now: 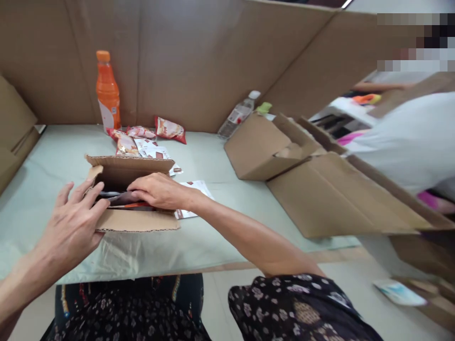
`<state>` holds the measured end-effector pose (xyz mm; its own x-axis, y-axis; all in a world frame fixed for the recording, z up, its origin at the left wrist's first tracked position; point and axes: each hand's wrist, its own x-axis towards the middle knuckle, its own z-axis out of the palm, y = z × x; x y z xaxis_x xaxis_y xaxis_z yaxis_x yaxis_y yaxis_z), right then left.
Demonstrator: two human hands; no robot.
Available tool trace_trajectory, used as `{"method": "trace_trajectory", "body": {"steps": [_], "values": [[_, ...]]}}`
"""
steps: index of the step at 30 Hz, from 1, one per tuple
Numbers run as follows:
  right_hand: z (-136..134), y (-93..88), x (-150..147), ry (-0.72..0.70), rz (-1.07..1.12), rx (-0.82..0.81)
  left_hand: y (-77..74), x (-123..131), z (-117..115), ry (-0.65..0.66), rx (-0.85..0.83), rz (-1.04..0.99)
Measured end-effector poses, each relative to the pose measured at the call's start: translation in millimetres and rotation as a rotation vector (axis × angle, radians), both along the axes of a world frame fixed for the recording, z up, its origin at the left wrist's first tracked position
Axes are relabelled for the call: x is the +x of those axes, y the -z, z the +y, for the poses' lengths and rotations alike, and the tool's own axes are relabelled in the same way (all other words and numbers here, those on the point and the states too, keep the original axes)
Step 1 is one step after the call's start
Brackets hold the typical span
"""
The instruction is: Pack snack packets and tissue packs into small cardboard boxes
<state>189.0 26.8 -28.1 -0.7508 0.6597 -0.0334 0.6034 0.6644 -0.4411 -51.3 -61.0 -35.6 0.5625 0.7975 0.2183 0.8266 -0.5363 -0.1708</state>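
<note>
A small open cardboard box sits on the pale green table in front of me. My left hand rests against the box's left side, fingers spread, fingertips at the rim. My right hand lies palm down over the box opening, fingers pressed flat on dark snack packets inside. Several red and white snack packets lie just behind the box. A white leaflet shows under my right wrist.
An orange drink bottle stands at the back left, a clear water bottle leans at the back wall. Open cardboard boxes and a flat carton lie to the right. Cardboard walls surround the table. Another person in white is at right.
</note>
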Motion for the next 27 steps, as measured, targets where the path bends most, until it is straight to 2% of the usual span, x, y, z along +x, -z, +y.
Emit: {"method": "trace_trajectory", "body": {"steps": [2, 4, 5, 7, 9, 12, 15, 21, 24, 27], "values": [[-6, 1.4, 32, 0.032, 0.27, 0.062, 3.0, -3, 3, 0.008, 0.006, -0.018], [-15, 5.8, 72, 0.185, 0.464, 0.138, 5.7, -5, 4, 0.014, 0.001, -0.039], [-20, 10.7, 92, 0.273, 0.486, 0.149, 6.8, -6, 4, 0.012, -0.007, -0.048], [-28, 28.1, 128, 0.378, 0.34, 0.102, 8.6, -7, 4, 0.007, -0.017, -0.058], [-35, 53.9, 151, 0.373, 0.037, 0.025, 10.1, -9, 4, 0.007, -0.019, -0.065], [-41, 93.6, 157, 0.314, -0.301, 0.007, 11.1, -11, 5, 0.002, -0.022, -0.126], [-39, 117.0, 143, 0.268, -0.365, 0.102, 9.1, -11, 4, -0.012, -0.03, -0.133], [-21, 133.5, 125, 0.314, -0.316, 0.229, 6.8, -13, 0, 0.013, 0.01, -0.002], [-18, 138.2, 130, 0.382, -0.234, 0.24, 10.9, -15, -1, 0.004, 0.029, -0.004], [-22, 132.3, 146, 0.469, -0.142, 0.251, 13.9, -15, -3, -0.021, 0.034, -0.032]]}}
